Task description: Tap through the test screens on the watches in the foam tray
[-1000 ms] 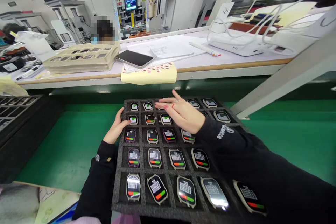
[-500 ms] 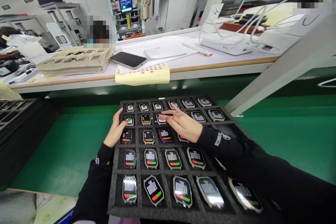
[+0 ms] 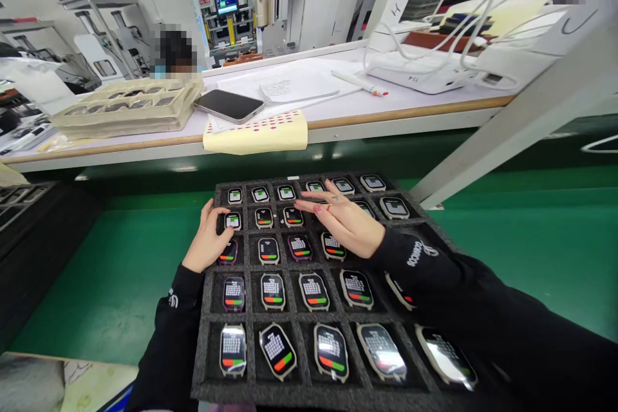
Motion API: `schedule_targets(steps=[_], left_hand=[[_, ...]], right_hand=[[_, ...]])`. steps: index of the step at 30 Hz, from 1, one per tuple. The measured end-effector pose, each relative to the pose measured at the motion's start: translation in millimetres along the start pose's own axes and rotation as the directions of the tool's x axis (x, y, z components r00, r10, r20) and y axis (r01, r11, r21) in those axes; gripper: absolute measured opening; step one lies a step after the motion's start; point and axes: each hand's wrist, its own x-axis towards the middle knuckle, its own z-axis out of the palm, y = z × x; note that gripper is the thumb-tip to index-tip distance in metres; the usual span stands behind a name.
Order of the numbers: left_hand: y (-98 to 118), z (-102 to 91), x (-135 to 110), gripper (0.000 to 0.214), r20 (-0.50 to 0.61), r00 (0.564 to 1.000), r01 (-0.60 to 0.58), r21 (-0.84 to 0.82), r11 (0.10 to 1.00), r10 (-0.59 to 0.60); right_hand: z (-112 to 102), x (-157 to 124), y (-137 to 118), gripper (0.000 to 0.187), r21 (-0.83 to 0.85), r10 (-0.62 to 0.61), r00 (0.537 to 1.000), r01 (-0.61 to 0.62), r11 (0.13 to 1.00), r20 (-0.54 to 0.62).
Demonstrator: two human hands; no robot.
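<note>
A black foam tray [image 3: 302, 315] with rows of square pockets holds several smartwatches, most with lit screens. My left hand [image 3: 206, 241] is at the tray's left edge, fingers apart. Its thumb and index finger lie against or close beside a smartwatch [image 3: 232, 221] in the second row from the back. Over the same row, farther right, my right hand [image 3: 350, 222] is open with its fingers stretched out, hiding part of the watches below. Just left of its fingertips is a smartwatch [image 3: 292, 216] with a red and green band on its screen. My right sleeve covers some right-hand pockets.
Behind the tray, a bench shelf [image 3: 405, 117] carries a phone [image 3: 229, 105], papers, a pen, a beige tray [image 3: 128, 109] and a white device with cables. A slanted post [image 3: 483, 125] stands right. Dark stacked trays [image 3: 43, 251] are at left. Another person sits beyond.
My right hand has shifted right, uncovering a watch in the second row. My left thumb has slid off a watch screen to its edge. The view has shifted slightly.
</note>
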Motion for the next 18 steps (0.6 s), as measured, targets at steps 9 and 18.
schedule_targets(steps=[9, 18], left_hand=[[6, -5.8, 2, 0.040, 0.058, 0.998, -0.004, -0.063, 0.998, 0.007], [-10, 0.9, 0, 0.061, 0.008, 0.996, 0.089, -0.309, 0.947, -0.091]], right_hand=[[-3, -3, 1, 0.049, 0.006, -0.013, 1.000, 0.013, 1.000, -0.026], [-17, -7, 1, 0.046, 0.017, -0.010, 0.995, 0.008, 1.000, 0.095]])
